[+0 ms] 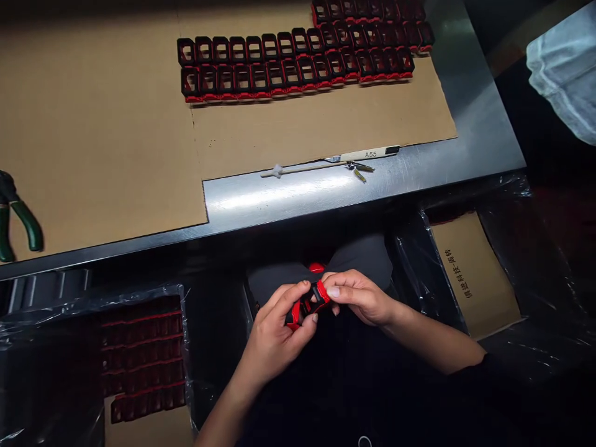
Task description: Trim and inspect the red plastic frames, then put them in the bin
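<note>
Below the table's front edge, both my hands close on one small red and black frame part (307,304). My left hand (274,332) pinches its lower left end between thumb and fingers. My right hand (361,297) grips its upper right end with the fingertips. A dark grey cloth (354,257) lies just behind the hands. On the brown cardboard (116,130) at the far side of the table, several like parts (298,62) stand in neat rows.
A thin stick with a white tip (302,169), a knife labelled A55 (367,154) and small metal bits lie on the steel table (288,198). Green-handled pliers (18,220) rest at the far left. A plastic-lined box of parts (139,354) sits lower left, another lined box (475,273) at right.
</note>
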`<state>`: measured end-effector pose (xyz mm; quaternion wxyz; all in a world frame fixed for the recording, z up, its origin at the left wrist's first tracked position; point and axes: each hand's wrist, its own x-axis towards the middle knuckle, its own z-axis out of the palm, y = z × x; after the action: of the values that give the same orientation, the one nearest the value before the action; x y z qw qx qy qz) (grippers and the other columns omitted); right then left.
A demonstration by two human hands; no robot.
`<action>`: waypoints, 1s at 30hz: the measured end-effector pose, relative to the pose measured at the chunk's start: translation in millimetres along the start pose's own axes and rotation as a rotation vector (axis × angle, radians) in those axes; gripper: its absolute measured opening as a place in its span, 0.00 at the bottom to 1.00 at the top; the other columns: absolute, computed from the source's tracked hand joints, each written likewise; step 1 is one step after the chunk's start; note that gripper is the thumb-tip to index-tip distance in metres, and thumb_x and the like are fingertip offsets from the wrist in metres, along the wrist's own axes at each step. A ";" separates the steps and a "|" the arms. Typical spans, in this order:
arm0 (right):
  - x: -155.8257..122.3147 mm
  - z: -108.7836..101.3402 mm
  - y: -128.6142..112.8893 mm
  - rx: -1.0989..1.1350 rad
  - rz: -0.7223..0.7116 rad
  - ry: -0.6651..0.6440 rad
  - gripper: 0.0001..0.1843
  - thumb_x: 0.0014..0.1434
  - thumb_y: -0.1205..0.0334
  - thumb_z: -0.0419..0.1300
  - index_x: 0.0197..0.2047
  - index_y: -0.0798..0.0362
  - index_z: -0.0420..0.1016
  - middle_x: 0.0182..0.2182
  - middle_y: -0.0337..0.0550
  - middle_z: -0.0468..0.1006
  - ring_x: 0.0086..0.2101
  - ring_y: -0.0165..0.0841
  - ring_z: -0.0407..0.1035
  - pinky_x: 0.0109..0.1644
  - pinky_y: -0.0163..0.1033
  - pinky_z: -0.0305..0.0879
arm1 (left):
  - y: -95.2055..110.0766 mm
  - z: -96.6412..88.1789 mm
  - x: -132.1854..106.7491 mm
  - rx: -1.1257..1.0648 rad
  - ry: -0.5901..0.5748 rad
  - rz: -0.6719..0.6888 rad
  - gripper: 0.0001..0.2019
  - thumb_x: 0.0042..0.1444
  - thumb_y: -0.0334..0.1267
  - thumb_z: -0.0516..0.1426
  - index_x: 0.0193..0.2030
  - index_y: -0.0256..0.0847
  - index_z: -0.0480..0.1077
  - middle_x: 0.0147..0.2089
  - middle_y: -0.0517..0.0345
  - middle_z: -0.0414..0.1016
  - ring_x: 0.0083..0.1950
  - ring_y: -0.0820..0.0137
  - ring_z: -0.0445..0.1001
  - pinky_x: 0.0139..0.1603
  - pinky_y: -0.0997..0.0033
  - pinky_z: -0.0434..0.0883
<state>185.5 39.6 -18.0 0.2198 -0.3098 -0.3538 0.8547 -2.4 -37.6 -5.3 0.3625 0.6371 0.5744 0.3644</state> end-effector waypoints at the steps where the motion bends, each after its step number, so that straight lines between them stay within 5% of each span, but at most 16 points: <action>1: 0.0 1.2 -0.5 0.003 -0.005 -0.006 0.16 0.58 0.50 0.67 0.35 0.56 0.82 0.33 0.41 0.74 0.30 0.28 0.67 0.32 0.32 0.66 | -0.3 -1.2 0.5 0.011 0.000 0.023 0.21 0.59 0.29 0.60 0.59 0.45 0.68 0.49 0.53 0.77 0.47 0.69 0.79 0.47 0.72 0.78; 6: -1.7 3.2 -4.8 -0.079 -0.071 -0.023 0.08 0.53 0.59 0.72 0.34 0.53 0.82 0.34 0.38 0.74 0.33 0.27 0.69 0.40 0.34 0.67 | -3.6 -5.7 0.7 0.021 0.018 -0.006 0.18 0.60 0.30 0.59 0.57 0.45 0.69 0.51 0.52 0.76 0.51 0.68 0.78 0.51 0.70 0.77; 12: -5.6 2.7 -5.9 -0.436 -0.279 0.035 0.06 0.55 0.62 0.71 0.36 0.53 0.82 0.36 0.42 0.78 0.37 0.32 0.73 0.47 0.40 0.70 | -2.9 -6.2 -2.3 -0.100 0.067 -0.363 0.18 0.59 0.40 0.61 0.56 0.43 0.71 0.53 0.50 0.79 0.51 0.62 0.80 0.52 0.63 0.78; 16: -6.9 3.1 -4.6 -0.622 -0.451 0.025 0.07 0.57 0.63 0.70 0.40 0.53 0.82 0.38 0.46 0.81 0.41 0.36 0.75 0.49 0.45 0.72 | 1.6 -4.7 -4.8 -0.235 0.039 -0.521 0.26 0.56 0.45 0.62 0.61 0.40 0.68 0.55 0.47 0.78 0.47 0.59 0.82 0.44 0.63 0.80; 21: -7.2 3.5 -4.1 -0.817 -0.635 0.019 0.06 0.60 0.64 0.68 0.41 0.53 0.81 0.39 0.48 0.82 0.45 0.39 0.75 0.52 0.49 0.73 | 2.2 -0.8 -5.3 -0.172 0.027 -0.448 0.36 0.50 0.50 0.67 0.64 0.40 0.65 0.61 0.42 0.73 0.54 0.53 0.79 0.51 0.58 0.79; 30: -7.3 1.7 0.7 -1.052 -0.821 0.057 0.02 0.58 0.65 0.67 0.37 0.51 0.81 0.38 0.48 0.81 0.50 0.44 0.74 0.52 0.51 0.75 | 2.9 3.1 -1.9 0.047 0.096 -0.125 0.32 0.52 0.43 0.67 0.63 0.43 0.64 0.58 0.45 0.75 0.58 0.55 0.76 0.57 0.52 0.77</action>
<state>189.4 34.0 -14.8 0.3561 -0.2384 -0.8069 0.4067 1.6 -39.9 -4.3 0.3412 0.5902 0.6382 0.3576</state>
